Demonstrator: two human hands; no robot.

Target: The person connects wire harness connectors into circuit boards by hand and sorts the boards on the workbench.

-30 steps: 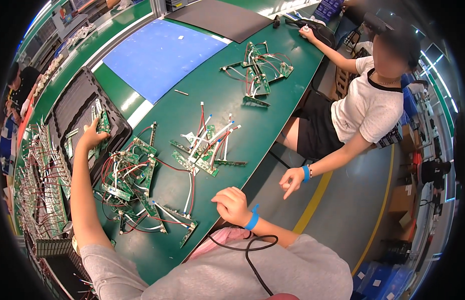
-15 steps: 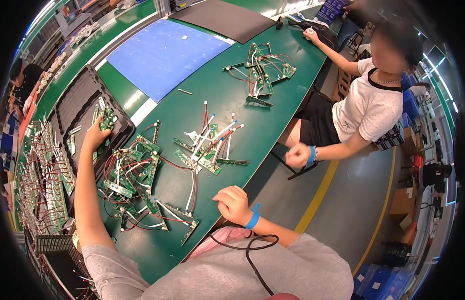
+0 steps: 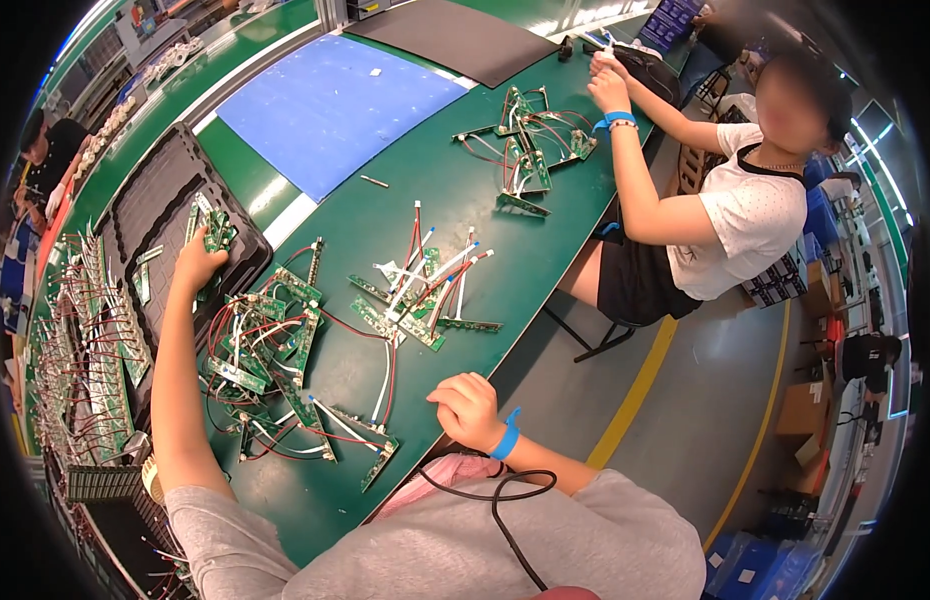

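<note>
My left hand (image 3: 197, 264) reaches out over a black plastic tray (image 3: 165, 170), its thumb and fingers closed around small green circuit boards (image 3: 219, 232). Its fingertips are partly hidden by the boards. More narrow boards lie in the tray beside it. At the near table edge rests my right hand (image 3: 467, 408), its fingers loosely curled, with nothing visible in them. Between my arms spreads a tangled pile of green boards (image 3: 270, 345) with red, black and white wires. Right of it lies a smaller group of wired boards (image 3: 417, 295).
Left of the tray stand dense rows of wired boards (image 3: 85, 340). Farther along the green table (image 3: 360, 235) are a blue mat (image 3: 330, 110), a dark mat (image 3: 450, 40) and a third board cluster (image 3: 530, 155). A co-worker (image 3: 725, 200) sits at the right side.
The co-worker's lower hand has risen from beside the table to join the other hand around a small white thing. My own two hands have hardly moved.
</note>
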